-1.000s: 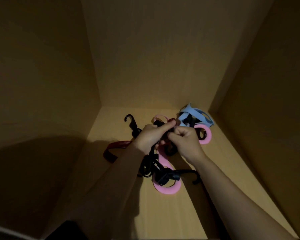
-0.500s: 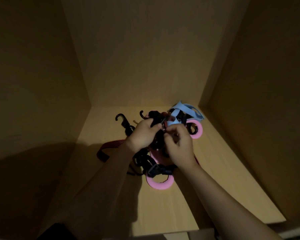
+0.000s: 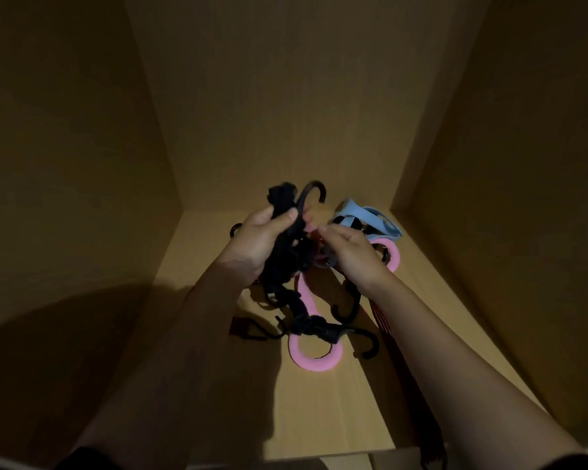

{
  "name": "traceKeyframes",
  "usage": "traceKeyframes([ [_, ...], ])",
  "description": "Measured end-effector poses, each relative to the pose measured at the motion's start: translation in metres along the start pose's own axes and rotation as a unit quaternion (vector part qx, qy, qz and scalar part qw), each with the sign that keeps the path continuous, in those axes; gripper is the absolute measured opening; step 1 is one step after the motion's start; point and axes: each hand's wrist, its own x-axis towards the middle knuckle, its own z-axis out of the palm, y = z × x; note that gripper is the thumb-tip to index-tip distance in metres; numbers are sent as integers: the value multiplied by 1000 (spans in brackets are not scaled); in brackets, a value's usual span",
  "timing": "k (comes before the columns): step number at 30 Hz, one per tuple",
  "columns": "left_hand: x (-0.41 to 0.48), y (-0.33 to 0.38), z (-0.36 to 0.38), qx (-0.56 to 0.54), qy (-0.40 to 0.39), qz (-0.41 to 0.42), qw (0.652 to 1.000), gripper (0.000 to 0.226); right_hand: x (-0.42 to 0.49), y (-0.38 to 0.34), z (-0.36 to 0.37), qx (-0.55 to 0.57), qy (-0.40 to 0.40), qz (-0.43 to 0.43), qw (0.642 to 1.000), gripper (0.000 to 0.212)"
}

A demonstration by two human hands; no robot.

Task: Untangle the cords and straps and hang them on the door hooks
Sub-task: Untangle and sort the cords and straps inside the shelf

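Observation:
A tangle of cords and straps lies on a wooden shelf floor (image 3: 323,415) inside a dim cabinet. My left hand (image 3: 255,239) is shut on a bunch of black cord (image 3: 286,262), lifted off the shelf, with a black hook (image 3: 311,195) sticking up above my fingers. My right hand (image 3: 350,252) pinches part of the tangle just right of it. A pink strap (image 3: 314,361) loops below on the shelf. A light blue strap (image 3: 370,218) sits behind my right hand. A dark red strap (image 3: 384,325) runs under my right forearm.
The cabinet's left wall (image 3: 65,164), back wall (image 3: 286,96) and right wall (image 3: 523,164) close in the shelf. More black hooks (image 3: 370,347) lie on the shelf near the pink strap. The shelf's front edge (image 3: 319,461) shows at the bottom.
My left hand has lifted the black cord bunch higher, so a hook now stands above my fingers. The hanging cords rose with it. The view shifted slightly.

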Motion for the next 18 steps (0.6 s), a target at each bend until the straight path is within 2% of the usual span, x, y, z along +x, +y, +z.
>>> traceKeyframes([
  [5, 8, 12, 5, -88, 29, 34, 995, 21, -10, -20, 14, 65, -43, -35, 996, 20],
  [6, 9, 14, 4, -107, 36, 37, 993, 21, -11, -23, 17, 35, -50, -51, 997, 18],
  [9, 11, 17, -2, -124, 56, 46, 990, 21, -6, -21, 25, -176, -34, -121, 976, 21],
  [10, 10, 17, -5, -103, 59, 49, 992, 24, -4, -22, 26, -186, -27, -138, 972, 21],
  [13, 6, 11, -13, -58, 88, 39, 994, 26, -2, -46, 28, -26, 30, -98, 994, 12],
  [15, 1, 6, -17, -65, 116, 19, 991, 22, 5, -65, 26, 47, 55, -89, 993, 16],
  [18, -4, 8, -18, -17, 104, -8, 994, 17, 17, -96, 27, 139, 24, -106, 984, 18],
])
